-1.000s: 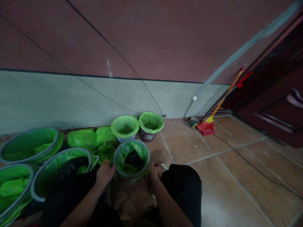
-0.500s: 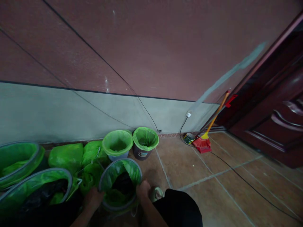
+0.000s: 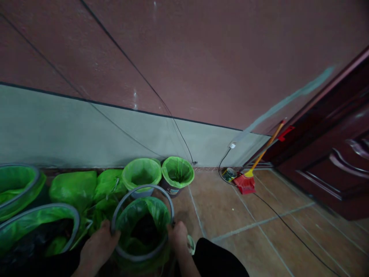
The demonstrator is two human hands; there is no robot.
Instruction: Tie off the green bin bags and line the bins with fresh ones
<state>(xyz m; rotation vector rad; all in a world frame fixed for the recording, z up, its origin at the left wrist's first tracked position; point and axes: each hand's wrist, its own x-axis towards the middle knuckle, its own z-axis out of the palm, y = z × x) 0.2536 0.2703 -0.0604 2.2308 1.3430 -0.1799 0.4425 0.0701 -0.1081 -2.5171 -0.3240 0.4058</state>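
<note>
A small bin with a grey rim ring [image 3: 143, 188] and a green plastic liner [image 3: 138, 221] stands between my knees, with something dark inside. My left hand [image 3: 96, 248] grips the ring on its left side, fingers curled over the edge. On the right side my right hand [image 3: 178, 236] holds the same ring. The far part of the ring sits tilted up above the liner's edge.
Two green-lined bins [image 3: 142, 175] [image 3: 177, 172] stand by the wall, with tied green bags [image 3: 73, 186] to their left. Larger ringed bins [image 3: 40, 227] [image 3: 17, 184] are at far left. A red broom [image 3: 246, 182], a tape roll [image 3: 230, 174], a floor cable and a dark door [image 3: 331, 154] are at right.
The camera view tipped up, then back down a little. The grey ring has lifted at its far side above the liner, and both hands stay on its two sides.
</note>
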